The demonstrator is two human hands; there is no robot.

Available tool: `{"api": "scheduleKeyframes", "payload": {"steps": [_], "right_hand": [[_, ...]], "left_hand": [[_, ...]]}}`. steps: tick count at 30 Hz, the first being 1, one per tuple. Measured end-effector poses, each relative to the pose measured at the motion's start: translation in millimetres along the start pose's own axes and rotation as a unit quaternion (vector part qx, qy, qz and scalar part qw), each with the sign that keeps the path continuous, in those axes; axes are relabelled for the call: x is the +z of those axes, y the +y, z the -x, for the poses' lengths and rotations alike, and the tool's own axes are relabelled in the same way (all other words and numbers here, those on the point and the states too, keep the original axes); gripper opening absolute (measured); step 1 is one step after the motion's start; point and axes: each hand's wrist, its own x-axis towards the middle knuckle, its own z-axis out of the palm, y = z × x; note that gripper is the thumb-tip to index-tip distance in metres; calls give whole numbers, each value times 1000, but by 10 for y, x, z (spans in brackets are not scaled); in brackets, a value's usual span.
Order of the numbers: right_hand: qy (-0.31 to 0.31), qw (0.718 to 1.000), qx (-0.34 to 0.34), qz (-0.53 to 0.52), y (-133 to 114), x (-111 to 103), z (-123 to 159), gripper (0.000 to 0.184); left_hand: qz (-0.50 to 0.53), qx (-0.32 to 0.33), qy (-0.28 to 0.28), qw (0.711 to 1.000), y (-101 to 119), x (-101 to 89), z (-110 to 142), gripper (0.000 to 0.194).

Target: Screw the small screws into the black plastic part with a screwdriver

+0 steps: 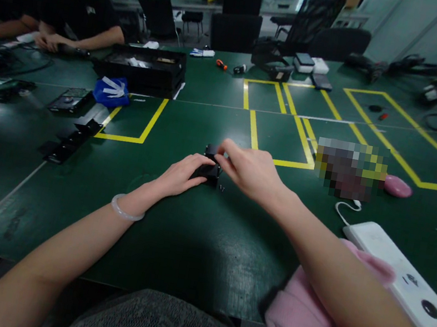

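Dial centred on the small black part [210, 174], 12 pointing away from the wearer. We find the part on the green table [172, 234], straight ahead of the torso. The left hand [183, 173], at 9 o'clock, grasps it, fingers over the top, thumb on the near side. The right hand [250, 173], at 3 o'clock, has thumb and fingertips drawn together at its far edge; we cannot tell whether they pinch anything.

Risks, as we judge them: tiny loose pieces [221, 188] lie just beside the part between 4 and 5 o'clock, under the right hand, so a dropping wrist could scatter them. A slack left grip could let the part twist under sideways pressure.
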Motion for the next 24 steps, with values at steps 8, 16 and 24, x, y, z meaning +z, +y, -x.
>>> {"api": "scheduleKeyframes", "payload": {"steps": [8,16,24], "right_hand": [[8,1000,5,-12,8,2,0,38],[6,1000,14,-10,20,6,-6,39],[-14,1000,15,9,-4,-12,-2,41]], "left_hand": [[2,5,0,1000,-10,2,0,36],[3,1,-1,1000,-5,0,3,37],[5,-3,5,1000,14,0,-5,37]]}}
